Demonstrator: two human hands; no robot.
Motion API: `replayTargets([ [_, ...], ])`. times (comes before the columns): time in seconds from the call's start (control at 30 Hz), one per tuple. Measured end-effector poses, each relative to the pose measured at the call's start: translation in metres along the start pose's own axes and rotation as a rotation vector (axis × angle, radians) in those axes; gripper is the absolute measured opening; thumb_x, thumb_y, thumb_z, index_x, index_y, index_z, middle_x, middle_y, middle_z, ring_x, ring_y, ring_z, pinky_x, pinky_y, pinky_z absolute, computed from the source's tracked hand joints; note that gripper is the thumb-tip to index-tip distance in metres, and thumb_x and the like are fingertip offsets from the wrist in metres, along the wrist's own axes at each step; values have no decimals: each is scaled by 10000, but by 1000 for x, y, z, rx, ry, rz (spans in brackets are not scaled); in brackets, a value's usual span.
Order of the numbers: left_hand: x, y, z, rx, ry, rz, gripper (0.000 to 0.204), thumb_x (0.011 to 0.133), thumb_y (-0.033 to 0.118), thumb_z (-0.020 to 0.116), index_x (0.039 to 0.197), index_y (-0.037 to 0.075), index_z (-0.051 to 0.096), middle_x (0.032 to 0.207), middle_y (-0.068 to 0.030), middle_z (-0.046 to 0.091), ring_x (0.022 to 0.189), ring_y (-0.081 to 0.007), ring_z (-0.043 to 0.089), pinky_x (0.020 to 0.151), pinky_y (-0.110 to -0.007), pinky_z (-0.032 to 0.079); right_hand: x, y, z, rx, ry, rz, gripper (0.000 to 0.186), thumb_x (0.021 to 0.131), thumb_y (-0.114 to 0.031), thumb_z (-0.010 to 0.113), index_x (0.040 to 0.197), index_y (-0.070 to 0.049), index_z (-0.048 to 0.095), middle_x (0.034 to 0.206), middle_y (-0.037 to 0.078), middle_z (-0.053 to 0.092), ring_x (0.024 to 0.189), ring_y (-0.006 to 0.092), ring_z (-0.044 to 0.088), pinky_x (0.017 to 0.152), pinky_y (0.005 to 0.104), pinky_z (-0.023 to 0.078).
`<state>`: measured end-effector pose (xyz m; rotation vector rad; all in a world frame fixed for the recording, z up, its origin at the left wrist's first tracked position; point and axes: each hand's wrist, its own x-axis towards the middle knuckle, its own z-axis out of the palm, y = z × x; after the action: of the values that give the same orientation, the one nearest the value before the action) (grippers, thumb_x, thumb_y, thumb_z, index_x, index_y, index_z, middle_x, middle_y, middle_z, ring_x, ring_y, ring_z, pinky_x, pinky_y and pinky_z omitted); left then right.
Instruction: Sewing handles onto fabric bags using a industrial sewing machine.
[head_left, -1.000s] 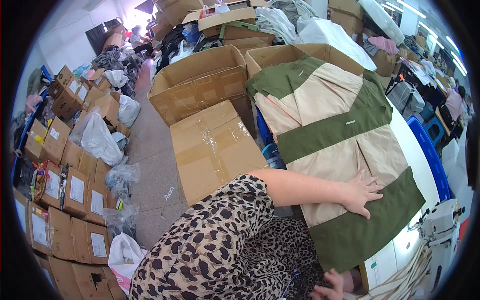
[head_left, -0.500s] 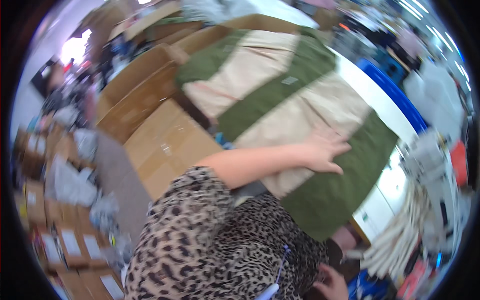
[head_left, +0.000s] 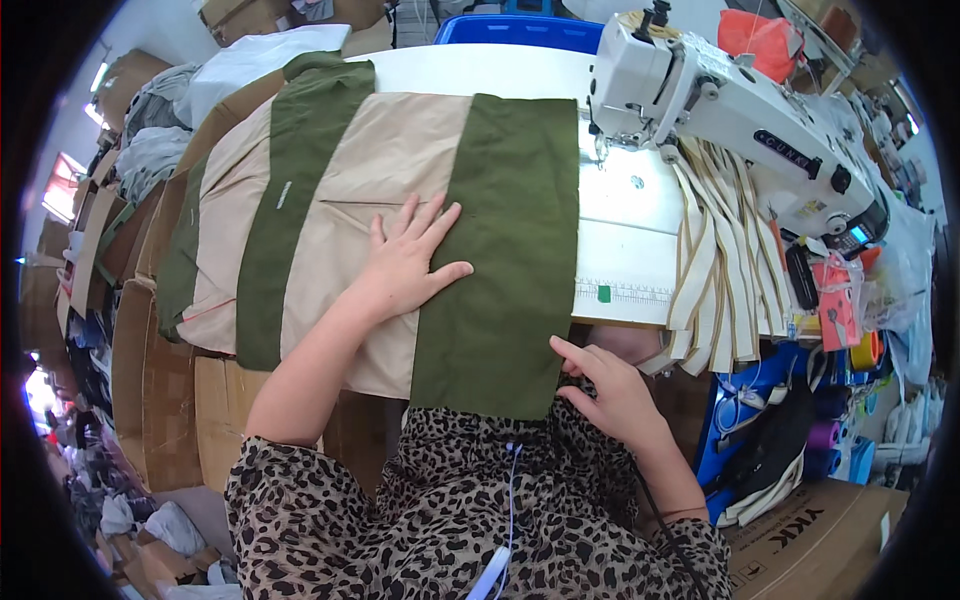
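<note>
A large piece of fabric (head_left: 510, 230) in broad olive-green and beige bands lies over the white table and hangs toward my lap. My left hand (head_left: 410, 262) rests flat on it with fingers spread, across the seam between a beige band and the rightmost green band. At the near right corner of that green band is my right hand (head_left: 612, 392). Its index finger and thumb are apart beside the cloth edge, and nothing shows between them. Whether its fingertips touch the cloth I cannot tell.
A white sewing machine (head_left: 715, 100) stands on the table (head_left: 630, 255) at the right. Cream webbing strips (head_left: 725, 260) hang over the table edge beside it. Cardboard boxes (head_left: 160, 400) stand at the left, and a blue bin (head_left: 515, 32) is behind the table.
The view has swung right, bringing the sewing machine fully in. My right hand has risen from beside my lap to the fabric's near right corner. My left hand stays spread on the cloth.
</note>
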<state>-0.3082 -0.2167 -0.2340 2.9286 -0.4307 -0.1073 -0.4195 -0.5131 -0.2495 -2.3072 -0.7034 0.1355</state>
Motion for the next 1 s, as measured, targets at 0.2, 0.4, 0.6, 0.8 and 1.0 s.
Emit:
replayTargets([
  [0.2, -4, 8, -9, 41, -54, -38, 810, 890, 578, 538, 1520, 151, 263, 1600, -89, 163, 1481, -312, 83, 1126, -656, 83, -5, 10, 28, 172, 67, -26, 552, 756, 2, 632, 1292, -114, 567, 1012, 121, 625, 909, 296, 627, 788, 367, 520],
  [0.4, 36, 26, -23, 61, 100, 191, 739, 865, 445, 643, 1452, 84, 378, 1560, -129, 255, 1464, -321, 164, 1157, -569, 153, -10, 14, 43, 361, 181, -8, 480, 758, 61, 608, 1212, -92, 643, 999, 138, 680, 856, 278, 664, 743, 340, 535],
  [0.6, 125, 57, 7, 28, 121, 397, 766, 882, 607, 528, 1465, 138, 366, 1547, -100, 294, 1450, -319, 210, 1132, -641, 149, -15, 13, 48, 438, 189, 109, 452, 768, 88, 575, 1166, -96, 683, 1011, 147, 697, 831, 239, 680, 732, 299, 529],
  [0.8, 127, 69, 25, 116, 106, 355, 871, 812, 734, 498, 1491, 217, 325, 1570, -74, 251, 1454, -333, 188, 1064, -744, 118, -23, 20, 33, 294, 98, 52, 407, 793, 36, 596, 1161, -114, 684, 969, 113, 708, 833, 272, 674, 757, 335, 534],
  [1.0, 119, 78, 24, 136, 110, 328, 872, 814, 721, 515, 1502, 231, 299, 1578, -50, 228, 1462, -311, 167, 1082, -727, 99, -32, 28, -64, 350, 320, 77, 217, 842, -28, 652, 1046, -73, 709, 971, 77, 723, 865, 183, 700, 729, 294, 554],
])
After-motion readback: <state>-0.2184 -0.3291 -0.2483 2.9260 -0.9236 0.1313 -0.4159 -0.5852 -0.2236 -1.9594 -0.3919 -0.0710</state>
